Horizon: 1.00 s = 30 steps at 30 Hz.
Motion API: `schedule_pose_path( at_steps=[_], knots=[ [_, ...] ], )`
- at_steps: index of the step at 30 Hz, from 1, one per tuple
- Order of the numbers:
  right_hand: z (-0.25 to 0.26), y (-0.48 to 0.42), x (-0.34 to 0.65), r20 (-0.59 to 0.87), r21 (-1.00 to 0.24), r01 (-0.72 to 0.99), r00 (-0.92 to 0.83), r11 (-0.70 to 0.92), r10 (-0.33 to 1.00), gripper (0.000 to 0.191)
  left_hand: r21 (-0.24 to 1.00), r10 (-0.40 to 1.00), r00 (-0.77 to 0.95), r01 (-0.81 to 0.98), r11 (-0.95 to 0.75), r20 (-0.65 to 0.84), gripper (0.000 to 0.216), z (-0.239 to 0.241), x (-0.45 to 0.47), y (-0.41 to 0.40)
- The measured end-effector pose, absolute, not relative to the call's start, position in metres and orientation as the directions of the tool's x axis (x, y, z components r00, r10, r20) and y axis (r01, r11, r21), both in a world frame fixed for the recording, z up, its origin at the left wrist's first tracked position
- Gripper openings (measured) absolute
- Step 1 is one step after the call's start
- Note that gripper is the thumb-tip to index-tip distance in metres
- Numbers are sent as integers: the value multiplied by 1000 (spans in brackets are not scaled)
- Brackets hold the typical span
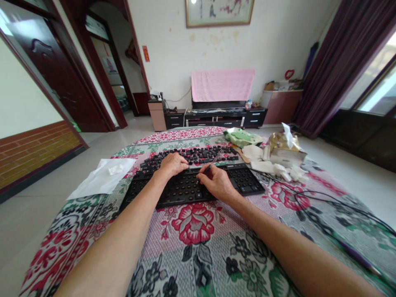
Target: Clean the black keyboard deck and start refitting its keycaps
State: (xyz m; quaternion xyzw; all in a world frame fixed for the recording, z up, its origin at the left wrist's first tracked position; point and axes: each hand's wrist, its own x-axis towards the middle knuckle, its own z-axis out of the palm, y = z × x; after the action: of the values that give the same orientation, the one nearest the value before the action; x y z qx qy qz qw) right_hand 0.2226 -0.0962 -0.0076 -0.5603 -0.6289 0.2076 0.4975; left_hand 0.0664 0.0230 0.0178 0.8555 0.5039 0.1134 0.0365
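While the black, rectangular plastic keyboard (179, 192), its key wells bare, lay across the middle of the round-edged table (225, 264) with its red, green and grey floral cloth, both hands were over it. The right hand (217, 181) had thumb and fingers closed on a slim dark tool (208, 168). The left hand (173, 164) rested at the keyboard's far side, fingertips bunched; whether they clamped anything, I could not tell. Loose black plastic keycaps (198, 155) lay scattered between the keyboard and the table's far edge. Toward the left edge, a crumpled white tissue (115, 169) sat on a white paper sheet (94, 183); toward the right edge stood a gold tissue box (283, 156).
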Motion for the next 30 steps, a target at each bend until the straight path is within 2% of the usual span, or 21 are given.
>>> schedule_pose_path(
  at_steps=[5,16,30],
  knots=[
    [-9,-95,223,398,-815,500,118,292,910,12,175,864,465,850,-496,192,24,17,64,19],
    [-11,-95,224,409,-809,504,111,303,906,12,305,875,425,822,-480,232,29,13,75,21],
    [-9,-96,223,420,-797,520,115,306,900,9,210,915,378,892,-401,143,20,20,76,17]
  ],
)
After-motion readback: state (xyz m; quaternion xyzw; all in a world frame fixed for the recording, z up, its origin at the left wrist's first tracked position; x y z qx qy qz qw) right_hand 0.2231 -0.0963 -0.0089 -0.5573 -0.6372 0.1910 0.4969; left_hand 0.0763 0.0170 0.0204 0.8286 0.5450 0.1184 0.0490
